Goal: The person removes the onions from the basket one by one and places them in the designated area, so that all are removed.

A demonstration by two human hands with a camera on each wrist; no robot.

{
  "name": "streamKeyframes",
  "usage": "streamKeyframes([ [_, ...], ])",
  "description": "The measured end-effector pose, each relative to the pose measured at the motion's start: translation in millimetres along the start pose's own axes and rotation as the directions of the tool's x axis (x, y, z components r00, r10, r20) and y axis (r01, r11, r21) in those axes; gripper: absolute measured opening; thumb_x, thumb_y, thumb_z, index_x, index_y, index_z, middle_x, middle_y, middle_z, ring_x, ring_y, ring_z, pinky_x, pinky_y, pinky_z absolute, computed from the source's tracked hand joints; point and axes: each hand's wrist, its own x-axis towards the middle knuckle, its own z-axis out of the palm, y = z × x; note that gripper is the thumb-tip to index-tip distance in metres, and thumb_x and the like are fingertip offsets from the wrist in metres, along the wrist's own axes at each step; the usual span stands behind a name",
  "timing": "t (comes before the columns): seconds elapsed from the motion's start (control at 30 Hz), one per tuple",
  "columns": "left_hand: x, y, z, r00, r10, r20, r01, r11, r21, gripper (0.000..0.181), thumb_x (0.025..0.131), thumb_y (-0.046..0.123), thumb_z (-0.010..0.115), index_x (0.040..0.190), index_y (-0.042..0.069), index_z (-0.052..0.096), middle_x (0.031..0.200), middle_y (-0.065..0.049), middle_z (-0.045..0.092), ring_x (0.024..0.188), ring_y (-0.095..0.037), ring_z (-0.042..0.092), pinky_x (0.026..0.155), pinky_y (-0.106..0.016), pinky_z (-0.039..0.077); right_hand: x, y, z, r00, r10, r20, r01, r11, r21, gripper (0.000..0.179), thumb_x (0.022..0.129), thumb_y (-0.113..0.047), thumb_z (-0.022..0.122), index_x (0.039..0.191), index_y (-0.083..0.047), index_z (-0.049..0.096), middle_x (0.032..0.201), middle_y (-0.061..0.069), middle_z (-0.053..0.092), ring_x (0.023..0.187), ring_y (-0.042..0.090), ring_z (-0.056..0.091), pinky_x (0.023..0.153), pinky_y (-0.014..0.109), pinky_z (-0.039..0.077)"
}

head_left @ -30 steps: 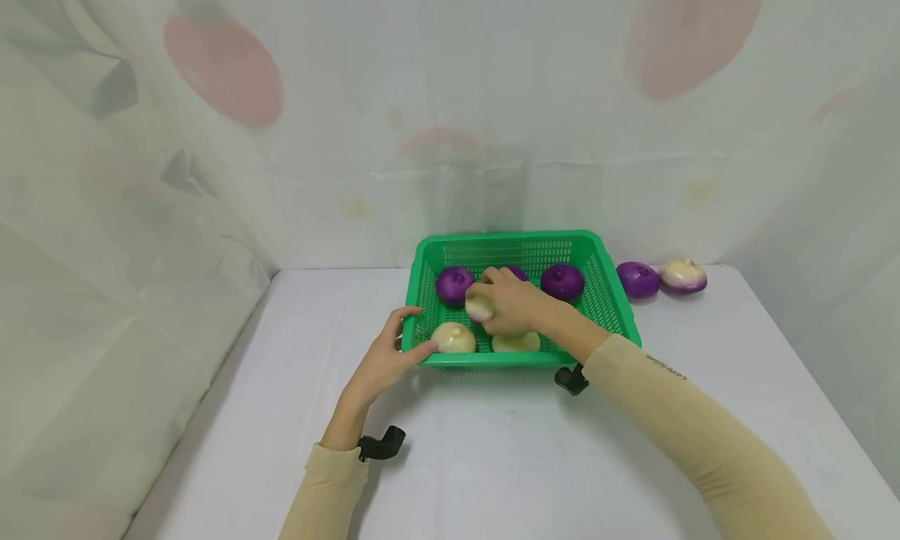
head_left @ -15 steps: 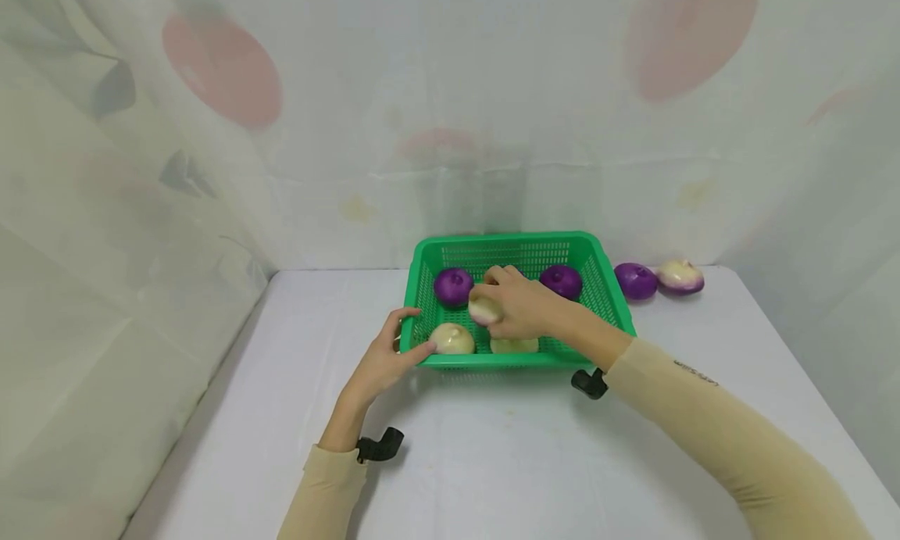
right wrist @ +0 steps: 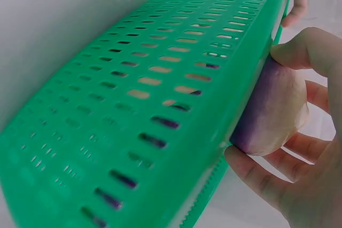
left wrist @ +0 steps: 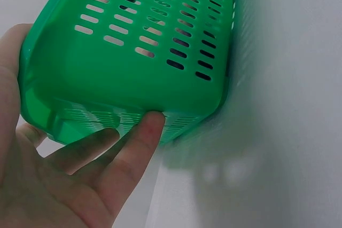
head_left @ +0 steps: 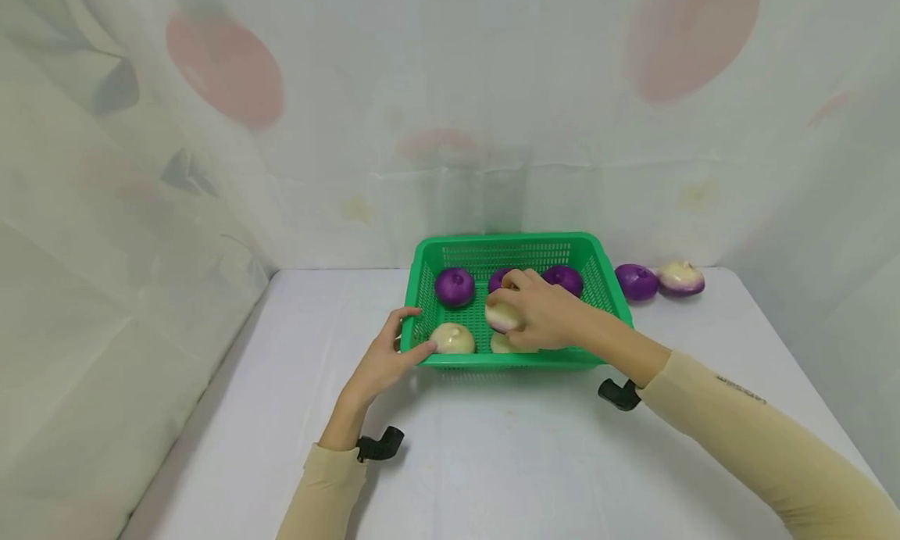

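Note:
My right hand (head_left: 547, 313) holds a purple-and-white turnip (head_left: 502, 316), white side up, over the middle of a green plastic basket (head_left: 450, 359). In the right wrist view, thumb and fingers curl round this turnip (right wrist: 275, 105) right at the basket's rim. My left hand (head_left: 380, 362) grips the basket's front left corner, thumb at the rim, fingers along the outer wall (left wrist: 96, 86). Inside, purple-side-up turnips stand along the back: left (head_left: 455, 287), middle (head_left: 498, 280) and right (head_left: 565, 277). White-side-up turnips lie in front, one at left (head_left: 452, 338), another (head_left: 508, 345) partly hidden beneath my right hand.
Two more turnips sit on the white table (head_left: 492, 462) right of the basket, one purple side up (head_left: 636, 281), the other white side up (head_left: 680, 278). A patterned white curtain (head_left: 337, 134) hangs behind the table, with sheeting at both sides.
My right hand has moved to the right with the turnip, and the middle purple turnip shows more at the back. The left hand keeps its place on the basket.

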Motion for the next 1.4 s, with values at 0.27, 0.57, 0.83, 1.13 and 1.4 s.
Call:
streamKeyframes([
  [0.27, -0.3, -0.5, 0.3, 1.0, -0.014, 0.0, 0.014, 1.0, 0.0, 0.069, 0.089, 0.052, 0.075, 0.147, 0.037, 0.04, 0.15, -0.012, 0.048, 0.129, -0.037, 0.055, 0.097, -0.057, 0.048, -15.0, 8.9, -1.7, 0.998, -0.006, -0.07, 0.005, 1.0, -0.005, 0.044, 0.083, -0.027, 0.072, 0.127, -0.024, 0.066, 0.127, 0.01, 0.054, 0.113, 0.028, 0.049, 0.068, 0.039, 0.05],
  [0.57, -0.6, -0.1, -0.9, 1.0, -0.013, -0.007, 0.013, 1.0, 0.013, 0.071, 0.088, 0.056, 0.075, 0.147, 0.038, 0.039, 0.149, -0.014, 0.048, 0.127, -0.037, 0.057, 0.095, -0.056, 0.049, -31.8, 17.1, -10.4, 0.995, 0.008, -0.099, -0.008, 1.0, 0.001, 0.044, 0.083, -0.024, 0.072, 0.126, -0.022, 0.066, 0.127, 0.011, 0.053, 0.115, 0.03, 0.048, 0.074, 0.042, 0.051],
  [0.83, -0.4, 0.5, 0.3, 1.0, -0.011, 0.002, 0.011, 1.0, -0.006, 0.069, 0.09, 0.052, 0.075, 0.147, 0.037, 0.039, 0.15, -0.012, 0.046, 0.129, -0.037, 0.055, 0.096, -0.057, 0.048, -51.1, 27.0, -19.3, 0.99, 0.067, -0.127, -0.063, 0.997, 0.037, 0.047, 0.082, -0.021, 0.072, 0.128, -0.023, 0.065, 0.13, 0.009, 0.051, 0.116, 0.029, 0.047, 0.076, 0.045, 0.053],
  [1.13, 1.2, -1.4, 0.9, 1.0, -0.002, 0.004, 0.002, 1.0, -0.015, 0.07, 0.09, 0.05, 0.076, 0.147, 0.035, 0.039, 0.149, -0.013, 0.048, 0.127, -0.037, 0.057, 0.096, -0.055, 0.049, -70.7, 38.3, -29.0, 0.978, 0.145, -0.152, -0.135, 0.988, 0.076, 0.048, 0.084, -0.023, 0.073, 0.131, -0.023, 0.064, 0.133, 0.009, 0.049, 0.114, 0.03, 0.049, 0.075, 0.045, 0.051],
  [1.4, 1.8, -2.1, 0.6, 1.0, -0.002, 0.005, 0.002, 1.0, -0.018, 0.07, 0.089, 0.05, 0.076, 0.147, 0.036, 0.039, 0.148, -0.014, 0.049, 0.127, -0.036, 0.057, 0.095, -0.055, 0.049, -88.3, 48.0, -34.9, 0.968, 0.153, -0.2, -0.133, 0.985, 0.113, 0.047, 0.084, -0.017, 0.074, 0.13, -0.02, 0.064, 0.133, 0.013, 0.049, 0.12, 0.034, 0.045, 0.082, 0.05, 0.051],
])
